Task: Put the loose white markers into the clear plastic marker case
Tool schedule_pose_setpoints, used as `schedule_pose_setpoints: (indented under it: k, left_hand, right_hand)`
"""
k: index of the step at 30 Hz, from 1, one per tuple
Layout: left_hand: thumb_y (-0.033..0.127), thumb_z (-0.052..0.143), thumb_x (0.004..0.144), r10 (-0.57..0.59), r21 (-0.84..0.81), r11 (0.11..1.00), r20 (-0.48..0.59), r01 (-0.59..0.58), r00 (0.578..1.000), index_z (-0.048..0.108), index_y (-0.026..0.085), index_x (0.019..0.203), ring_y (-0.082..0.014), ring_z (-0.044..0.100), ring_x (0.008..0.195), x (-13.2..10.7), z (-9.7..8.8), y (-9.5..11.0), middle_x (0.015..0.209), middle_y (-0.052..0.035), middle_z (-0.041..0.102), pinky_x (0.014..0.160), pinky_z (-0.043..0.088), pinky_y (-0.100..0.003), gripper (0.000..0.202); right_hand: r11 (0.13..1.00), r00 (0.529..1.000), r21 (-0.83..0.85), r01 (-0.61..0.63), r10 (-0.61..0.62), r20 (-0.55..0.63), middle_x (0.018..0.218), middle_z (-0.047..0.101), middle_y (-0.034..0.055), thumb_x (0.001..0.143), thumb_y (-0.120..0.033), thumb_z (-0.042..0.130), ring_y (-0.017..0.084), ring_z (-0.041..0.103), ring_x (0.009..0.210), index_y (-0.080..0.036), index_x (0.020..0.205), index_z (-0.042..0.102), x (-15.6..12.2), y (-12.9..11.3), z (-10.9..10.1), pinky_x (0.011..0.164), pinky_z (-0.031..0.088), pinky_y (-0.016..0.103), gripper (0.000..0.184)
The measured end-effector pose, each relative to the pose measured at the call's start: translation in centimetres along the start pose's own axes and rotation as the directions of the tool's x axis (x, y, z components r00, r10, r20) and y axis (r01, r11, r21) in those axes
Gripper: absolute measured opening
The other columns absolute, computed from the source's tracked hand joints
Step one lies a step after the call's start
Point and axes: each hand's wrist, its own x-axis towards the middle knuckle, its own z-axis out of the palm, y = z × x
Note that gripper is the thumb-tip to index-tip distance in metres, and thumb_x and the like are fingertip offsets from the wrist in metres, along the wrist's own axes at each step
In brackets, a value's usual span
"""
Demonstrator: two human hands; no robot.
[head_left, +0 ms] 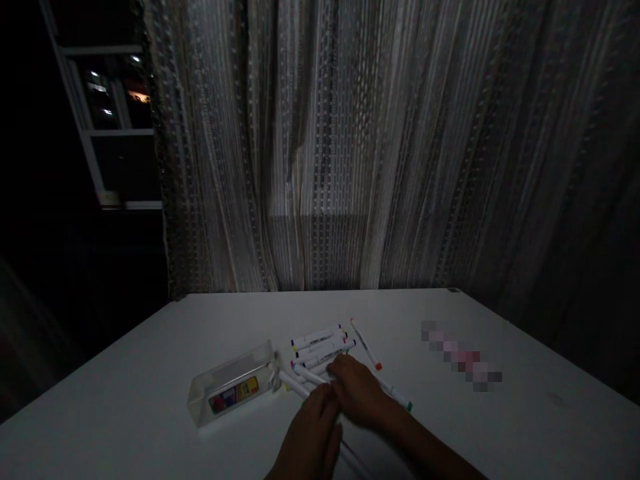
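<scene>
Several white markers [320,347] with coloured ends lie in a loose pile at the middle of the table. My left hand [309,433] is closed at the near side of the pile, around a white marker [294,383] that sticks out toward the upper left. Touching it, my right hand [357,393] has its fingers curled down onto another white marker [311,375] with a blue end. Both palms and most fingertips are hidden. An orange-ended marker [367,345] lies apart behind my right hand, and a green-ended marker [397,393] is partly beneath my right wrist.
A clear plastic case [230,367] with a colourful label lies on its side, left of the markers. Toward the right of the white table [500,440] is a pixelated pinkish patch [460,353]. A striped curtain [330,147] hangs behind the table; a dark window [115,100] is at the left.
</scene>
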Motion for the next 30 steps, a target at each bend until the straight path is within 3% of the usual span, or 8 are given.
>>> schedule_pose_setpoints:
  k: [4,8,14,18,21,24,28,30]
  left_hand:
    - [0.01,0.042,0.079,0.047,0.014,0.999,0.021,-0.047,0.999,0.051,0.016,0.109,-0.0215,0.058,0.095,-0.2,-0.4,0.3,0.101,-0.0126,0.06,0.08,0.053,-0.038,0.031]
    - [0.011,0.045,0.078,0.041,0.084,0.996,-0.021,-0.039,0.999,0.054,0.016,0.101,-0.0226,0.058,0.094,-0.8,-0.9,0.1,0.102,-0.0127,0.059,0.079,0.053,-0.039,0.025]
    - [0.019,0.05,0.08,-0.032,0.124,0.992,-0.065,0.04,0.997,0.052,0.017,0.106,-0.0239,0.055,0.105,-0.9,-0.4,-0.2,0.112,-0.0144,0.056,0.084,0.052,-0.038,0.027]
    - [0.021,0.048,0.082,-0.041,0.148,0.987,-0.102,0.056,0.994,0.05,0.017,0.113,-0.0239,0.048,0.117,-0.1,-0.4,-0.5,0.123,-0.0149,0.051,0.09,0.049,-0.037,0.032]
    - [0.024,0.048,0.081,-0.053,0.228,0.97,-0.124,0.08,0.991,0.047,0.019,0.12,-0.0259,0.036,0.127,0.4,-3.4,-2.9,0.134,-0.0129,0.043,0.101,0.036,-0.048,0.039]
    - [0.033,0.054,0.074,-0.273,0.298,0.911,-0.087,0.286,0.958,0.047,0.017,0.122,-0.0303,0.038,0.125,0.1,-8.3,-7.3,0.133,-0.0133,0.044,0.104,0.024,-0.056,0.051]
    - [0.049,0.059,0.066,-0.586,0.202,0.803,0.094,0.561,0.805,0.051,0.017,0.12,-0.0299,0.053,0.112,-1.4,-13.3,-12.6,0.122,-0.0115,0.057,0.095,0.041,-0.043,0.064]
    - [0.051,0.063,0.06,-0.675,0.035,0.738,0.064,0.674,0.735,0.058,0.02,0.111,-0.0299,0.06,0.101,-2.3,-14.4,-13.8,0.113,-0.0085,0.063,0.084,0.05,-0.039,0.06]
  right_hand:
    - [0.999,0.997,-0.038,0.014,-0.012,0.074,0.101,0.058,0.0099,0.076,-0.021,0.049,0.021,0.049,0.096,-0.015,0.095,0.061,0.0,0.2,0.4,0.082,0.036,0.03,0.023]
    - [0.995,0.996,-0.098,-0.001,0.009,0.084,0.099,0.059,0.0105,0.076,-0.021,0.051,0.022,0.05,0.095,-0.014,0.089,0.061,-0.7,0.7,0.7,0.082,0.037,0.032,0.018]
    - [0.996,0.998,-0.092,-0.006,0.0,-0.07,0.107,0.057,0.0117,0.081,-0.017,0.042,0.021,0.051,0.1,-0.015,0.099,0.059,-3.3,0.7,0.6,0.086,0.039,0.032,0.025]
    - [0.991,0.983,-0.108,0.08,-0.097,-0.155,0.111,0.058,0.0124,0.082,-0.03,0.044,0.024,0.051,0.105,-0.017,0.109,0.056,-6.4,1.0,2.1,0.088,0.041,0.035,0.032]
    - [0.969,0.973,-0.201,0.146,-0.177,-0.146,0.121,0.052,0.0184,0.08,-0.044,0.046,0.032,0.046,0.112,-0.013,0.122,0.048,-7.3,0.8,3.3,0.091,0.039,0.043,0.053]
    - [0.971,0.978,-0.183,0.156,-0.177,-0.106,0.13,0.044,0.0181,0.08,-0.051,0.047,0.033,0.039,0.119,-0.014,0.129,0.041,-6.2,-0.2,3.8,0.097,0.033,0.047,0.062]
    - [0.979,0.982,-0.114,0.167,-0.176,-0.071,0.133,0.042,0.013,0.085,-0.045,0.041,0.029,0.034,0.123,-0.021,0.129,0.041,-3.4,-1.4,3.9,0.102,0.025,0.049,0.05]
    - [0.983,0.984,-0.108,0.149,-0.159,-0.081,0.133,0.043,0.0117,0.088,-0.038,0.039,0.028,0.034,0.124,-0.021,0.128,0.042,-2.4,-1.5,3.9,0.103,0.023,0.049,0.044]
